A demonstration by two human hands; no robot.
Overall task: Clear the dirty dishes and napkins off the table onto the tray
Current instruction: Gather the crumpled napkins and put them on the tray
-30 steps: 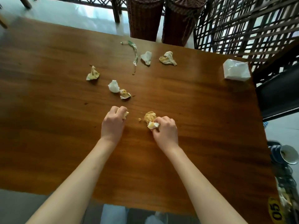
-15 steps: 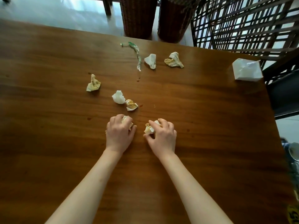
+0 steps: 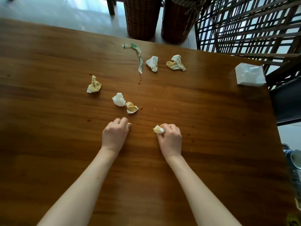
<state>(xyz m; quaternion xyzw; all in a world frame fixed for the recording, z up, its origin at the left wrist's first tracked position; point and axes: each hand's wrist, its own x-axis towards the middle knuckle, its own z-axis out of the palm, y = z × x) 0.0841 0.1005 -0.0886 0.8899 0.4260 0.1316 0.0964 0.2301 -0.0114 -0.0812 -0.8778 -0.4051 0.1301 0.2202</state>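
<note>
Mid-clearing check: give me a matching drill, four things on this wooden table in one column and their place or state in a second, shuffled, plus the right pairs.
Things:
1. Twisted green-and-white paper wrapper
2. Clean white crumpled napkin
3. White plastic tissue pack
4. Yellow-stained crumpled napkin, small

Place or state:
A. Gripped in the right hand
B. At the table's far right corner
C. Touching another yellow-stained napkin mid-table
D. Stretched out long near the far edge

Pairs: 1-D, 2-C, 3-B, 4-A
</note>
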